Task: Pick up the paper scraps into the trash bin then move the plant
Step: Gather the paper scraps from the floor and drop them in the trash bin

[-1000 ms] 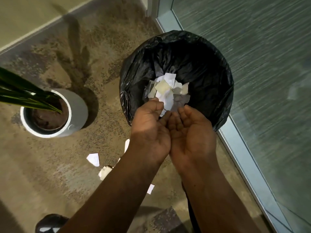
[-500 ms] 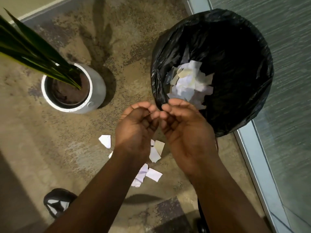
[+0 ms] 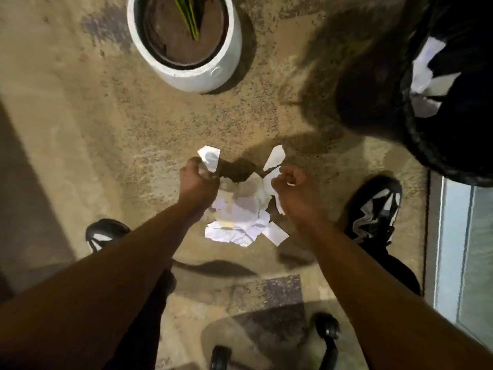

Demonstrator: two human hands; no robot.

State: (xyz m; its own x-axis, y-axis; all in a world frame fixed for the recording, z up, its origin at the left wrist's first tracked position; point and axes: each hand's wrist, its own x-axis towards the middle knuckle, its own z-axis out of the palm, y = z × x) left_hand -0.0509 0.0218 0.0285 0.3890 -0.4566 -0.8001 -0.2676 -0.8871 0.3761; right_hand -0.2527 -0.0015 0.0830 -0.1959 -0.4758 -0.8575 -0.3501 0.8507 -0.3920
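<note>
Head view, looking down at a mottled tan floor [image 3: 80,129]. At centre frame lies a loose heap of paper scraps [image 3: 240,214], white and pale cream, overlapping one another; two outlying pieces sit just above the heap, one at its upper left [image 3: 209,156] and one at its upper right [image 3: 274,156].

The left hand [image 3: 198,180] is at the heap's upper left edge with fingers curled and appears to pinch the lower edge of the upper-left piece. The right hand [image 3: 292,182] is at the upper right edge, fingers likewise curled round the rim of a white scrap.

The trash bin [image 3: 440,142], lined with a black bag, occupies the upper right corner; scraps already inside it [image 3: 426,73] show white against the liner. The plant [image 3: 186,14] stands in a white round pot [image 3: 186,78] at upper centre, well apart from the heap.

Handling, as judged: the scraps are very light, thin and limp, and likely to slip from a loose grasp or flutter away; raking them together from both sides and cupping them should serve better than single pinches. The pot looks rigid and fairly heavy with soil, and is best taken by its wall with both hands, not by the leaves.

A shoe [image 3: 373,209] and chair castors [image 3: 329,329] border the lower frame.
</note>
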